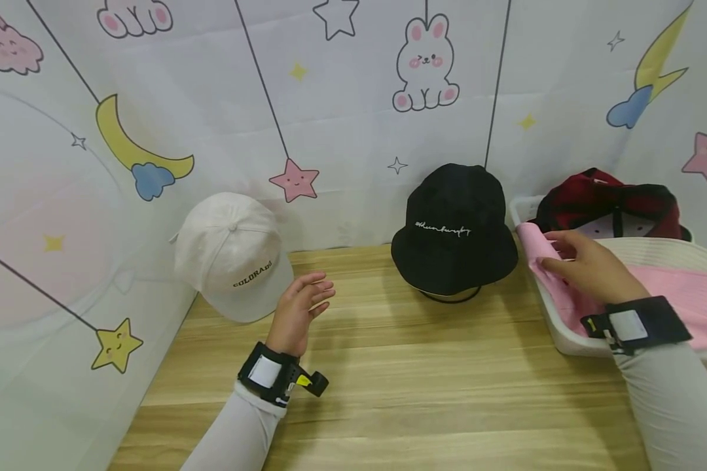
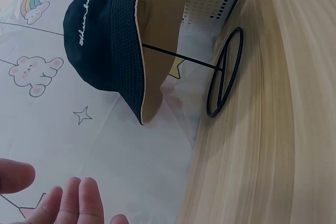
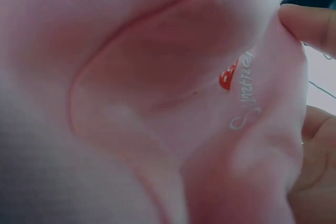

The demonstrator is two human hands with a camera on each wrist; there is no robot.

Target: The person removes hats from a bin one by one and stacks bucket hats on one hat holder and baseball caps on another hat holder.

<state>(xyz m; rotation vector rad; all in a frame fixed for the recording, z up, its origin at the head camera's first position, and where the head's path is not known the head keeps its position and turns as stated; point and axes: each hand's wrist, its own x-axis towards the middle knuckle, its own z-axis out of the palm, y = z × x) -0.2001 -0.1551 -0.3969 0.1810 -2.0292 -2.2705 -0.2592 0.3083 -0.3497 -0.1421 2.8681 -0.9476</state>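
The pink cloth (image 1: 550, 280) lies in the white basket (image 1: 574, 343) under your right grip (image 1: 601, 268), which pinches its edge between thumb and fingers, probably because limp fabric offers little else to hold. Beyond that grip sits the red plaid cap (image 1: 648, 203); to its left, a wire stand (image 2: 184, 58) props the black bucket hat (image 1: 456, 222), likely preserving its shape. Your left grip (image 1: 294, 311), empty, fingers loosely extended, hovers near the white cap (image 1: 230, 248).
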